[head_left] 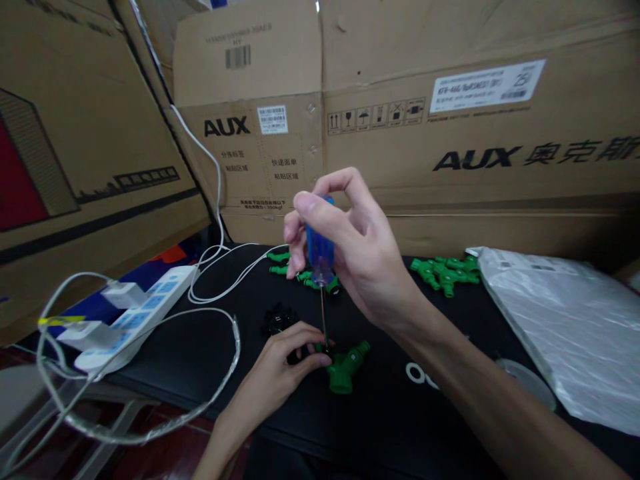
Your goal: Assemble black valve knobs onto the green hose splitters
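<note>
My right hand [363,250] is wrapped around the blue, see-through handle of a screwdriver [320,250], which stands nearly upright. Its thin metal shaft points down at a green Y-shaped hose connector [344,375] on the black tabletop. The tip meets a small dark part on the connector's left arm; whether it sits in a screw is too small to tell. My left hand [283,370] pinches that left arm between thumb and fingers, partly hiding it. Just behind the left hand lies a pile of small black parts [279,320].
Green connectors lie in a group [447,272] at the back right, with more [280,267] behind my right hand. White rings [415,373] and a clear round lid [527,381] are near my right forearm. A plastic bag [565,320], power strip [145,320] with cables, and cardboard boxes [480,193] surround the table.
</note>
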Available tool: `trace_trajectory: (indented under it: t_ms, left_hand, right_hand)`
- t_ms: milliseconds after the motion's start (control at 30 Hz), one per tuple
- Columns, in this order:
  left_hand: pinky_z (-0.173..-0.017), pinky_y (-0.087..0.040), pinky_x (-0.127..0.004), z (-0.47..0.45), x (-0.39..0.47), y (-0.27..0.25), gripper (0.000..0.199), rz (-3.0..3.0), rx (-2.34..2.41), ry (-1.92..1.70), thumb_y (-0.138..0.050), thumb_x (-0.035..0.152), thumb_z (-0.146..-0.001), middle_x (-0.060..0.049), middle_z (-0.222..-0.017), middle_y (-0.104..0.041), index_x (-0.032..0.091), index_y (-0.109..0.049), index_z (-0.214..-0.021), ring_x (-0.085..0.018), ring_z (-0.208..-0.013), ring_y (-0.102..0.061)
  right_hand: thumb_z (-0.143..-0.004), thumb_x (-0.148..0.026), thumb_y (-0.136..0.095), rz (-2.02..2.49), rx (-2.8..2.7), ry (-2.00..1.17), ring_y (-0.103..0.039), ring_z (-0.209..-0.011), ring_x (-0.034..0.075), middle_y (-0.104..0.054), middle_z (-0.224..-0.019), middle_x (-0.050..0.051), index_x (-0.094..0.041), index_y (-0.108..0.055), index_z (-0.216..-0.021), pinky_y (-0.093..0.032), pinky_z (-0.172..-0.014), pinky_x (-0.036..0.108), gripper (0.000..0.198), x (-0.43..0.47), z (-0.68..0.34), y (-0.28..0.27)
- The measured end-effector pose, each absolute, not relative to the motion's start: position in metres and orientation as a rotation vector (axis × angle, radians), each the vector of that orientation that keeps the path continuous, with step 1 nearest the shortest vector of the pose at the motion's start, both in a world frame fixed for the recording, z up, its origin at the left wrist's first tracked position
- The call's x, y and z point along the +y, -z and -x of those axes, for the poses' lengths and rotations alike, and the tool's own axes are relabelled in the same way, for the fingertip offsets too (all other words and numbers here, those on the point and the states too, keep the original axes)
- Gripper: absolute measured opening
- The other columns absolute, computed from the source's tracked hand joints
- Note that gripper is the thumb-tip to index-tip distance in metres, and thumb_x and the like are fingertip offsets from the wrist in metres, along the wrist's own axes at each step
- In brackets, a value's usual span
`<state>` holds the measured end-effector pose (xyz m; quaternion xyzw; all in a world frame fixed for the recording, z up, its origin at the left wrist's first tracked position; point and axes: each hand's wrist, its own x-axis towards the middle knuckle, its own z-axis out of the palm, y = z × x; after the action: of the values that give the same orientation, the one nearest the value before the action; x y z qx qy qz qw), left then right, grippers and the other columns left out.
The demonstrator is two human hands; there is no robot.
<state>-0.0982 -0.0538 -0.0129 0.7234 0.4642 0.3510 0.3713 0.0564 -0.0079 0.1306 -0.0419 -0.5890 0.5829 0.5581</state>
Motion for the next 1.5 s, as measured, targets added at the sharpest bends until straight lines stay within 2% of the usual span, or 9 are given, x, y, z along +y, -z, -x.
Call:
trace_trajectory:
  t_ms: [167, 400, 600, 700, 833, 1033, 1167, 1300, 1500]
  left_hand:
    - [-0.077, -0.046, -0.027, 0.0978, -0.0546, 0.0125, 0.013, -1.858, 1.191, -0.890, -0.073, 0.030, -0.091, -0.003, -0.103, -0.071, 0.022, -0.077, -0.101, -0.018, -0.086, -0.062]
    - [-0.077, -0.046, -0.028, 0.0977, -0.0539, 0.0141, 0.014, -1.875, 1.197, -0.887, -0.073, 0.032, -0.092, -0.004, -0.102, -0.071, 0.021, -0.076, -0.101, -0.019, -0.086, -0.063]
    - [-0.079, -0.047, -0.028, 0.0984, -0.0547, 0.0131, 0.017, -1.885, 1.202, -0.868, -0.073, 0.034, -0.091, -0.004, -0.104, -0.072, 0.022, -0.076, -0.102, -0.019, -0.088, -0.064]
    - [-0.082, -0.048, -0.029, 0.0993, -0.0545, 0.0146, 0.016, -1.905, 1.187, -0.887, -0.074, 0.034, -0.091, -0.004, -0.104, -0.072, 0.022, -0.076, -0.102, -0.020, -0.092, -0.064]
    - [-0.093, -0.048, -0.031, 0.0997, -0.0537, 0.0158, 0.012, -1.941, 1.149, -0.927, -0.074, 0.033, -0.091, -0.004, -0.105, -0.073, 0.022, -0.076, -0.096, -0.021, -0.102, -0.065]
    - [-0.095, -0.048, -0.032, 0.0982, -0.0531, 0.0128, 0.012, -1.976, 1.164, -0.937, -0.076, 0.032, -0.090, -0.004, -0.104, -0.074, 0.023, -0.077, -0.098, -0.022, -0.103, -0.066]
    - [-0.097, -0.049, -0.033, 0.0979, -0.0548, 0.0124, 0.015, -1.921, 1.158, -0.901, -0.074, 0.033, -0.091, -0.005, -0.110, -0.074, 0.024, -0.077, -0.103, -0.023, -0.106, -0.067]
    - [-0.097, -0.050, -0.034, 0.0987, -0.0561, 0.0131, 0.024, -1.889, 1.200, -0.843, -0.072, 0.036, -0.092, -0.005, -0.117, -0.074, 0.026, -0.075, -0.114, -0.023, -0.106, -0.068]
    - [-0.096, -0.048, -0.032, 0.0984, -0.0559, 0.0114, 0.024, -1.877, 1.201, -0.813, -0.072, 0.035, -0.092, -0.005, -0.115, -0.075, 0.024, -0.076, -0.113, -0.023, -0.107, -0.067]
  right_hand:
    - [-0.096, -0.041, -0.060, 0.090, -1.355, -1.451, -0.036, -0.045, 0.006, -0.044, -0.062, -0.010, -0.026, -0.045, -0.094, -0.036, -0.045, 0.018, 0.021, -0.0101, -0.0562, -0.1315]
    - [-0.096, -0.036, -0.063, 0.074, -1.396, -1.404, -0.059, -0.060, 0.009, -0.063, -0.078, -0.003, -0.024, -0.044, -0.089, -0.051, -0.062, 0.025, 0.024, -0.0077, -0.0563, -0.1306]
    - [-0.097, -0.042, -0.059, 0.074, -1.381, -1.484, -0.032, -0.046, 0.006, -0.041, -0.061, -0.010, -0.026, -0.045, -0.093, -0.030, -0.045, 0.019, 0.022, -0.0094, -0.0579, -0.1317]
    - [-0.102, -0.048, -0.045, 0.036, -1.437, -1.512, -0.040, -0.053, 0.008, -0.044, -0.069, -0.006, -0.021, -0.055, -0.093, -0.037, -0.052, 0.023, 0.030, -0.0080, -0.0609, -0.1319]
    - [-0.093, -0.037, -0.068, 0.088, -1.397, -1.400, -0.055, -0.059, 0.009, -0.059, -0.076, -0.005, -0.024, -0.044, -0.090, -0.046, -0.059, 0.024, 0.028, -0.0072, -0.0577, -0.1313]
    - [-0.099, -0.040, -0.056, 0.069, -1.371, -1.501, -0.030, -0.044, 0.007, -0.040, -0.059, -0.011, -0.027, -0.042, -0.093, -0.030, -0.044, 0.020, 0.020, -0.0090, -0.0581, -0.1306]
    - [-0.102, -0.047, -0.045, 0.021, -1.417, -1.527, -0.043, -0.054, 0.010, -0.047, -0.069, -0.004, -0.021, -0.056, -0.088, -0.042, -0.055, 0.025, 0.032, -0.0080, -0.0624, -0.1305]
    - [-0.097, -0.039, -0.058, 0.029, -1.390, -1.458, -0.059, -0.062, 0.012, -0.063, -0.081, -0.001, -0.024, -0.046, -0.087, -0.052, -0.064, 0.027, 0.022, -0.0067, -0.0607, -0.1309]
    - [-0.092, -0.043, -0.065, 0.104, -1.370, -1.484, -0.032, -0.043, 0.006, -0.043, -0.059, -0.010, -0.025, -0.044, -0.087, -0.029, -0.040, 0.018, 0.027, -0.0087, -0.0628, -0.1341]
